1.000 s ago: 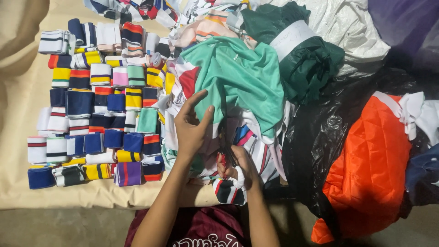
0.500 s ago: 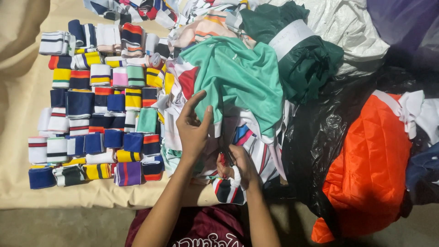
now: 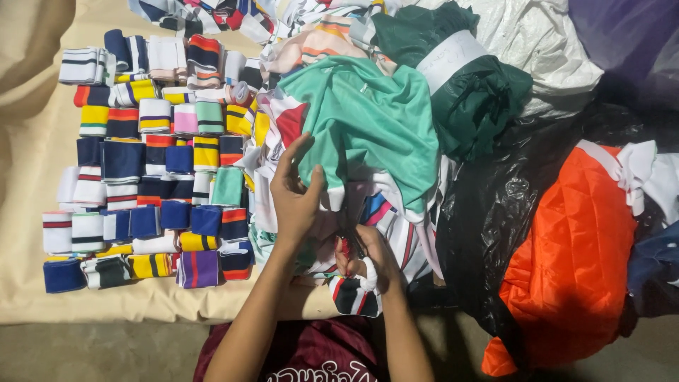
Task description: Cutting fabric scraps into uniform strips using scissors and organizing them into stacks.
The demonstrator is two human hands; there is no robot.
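My left hand (image 3: 293, 194) pinches the lower edge of a light green cloth (image 3: 368, 120) that lies on top of a heap of striped pieces (image 3: 396, 219). Just below it, my right hand (image 3: 371, 258) is closed around a bunched strip of black, red and white striped knit (image 3: 353, 296); something dark and thin pokes up from the fist, but I cannot tell what it is. The two hands are a few centimetres apart over the heap.
Rows of several folded striped knit bands (image 3: 148, 191) lie to the left on a beige sheet (image 3: 42, 297). A dark green bundle with a white band (image 3: 460, 78), black plastic sheeting (image 3: 495, 212) and an orange quilted cloth (image 3: 573, 262) fill the right.
My left hand has crept slightly up along the green cloth's edge. The right hand stays where it was.
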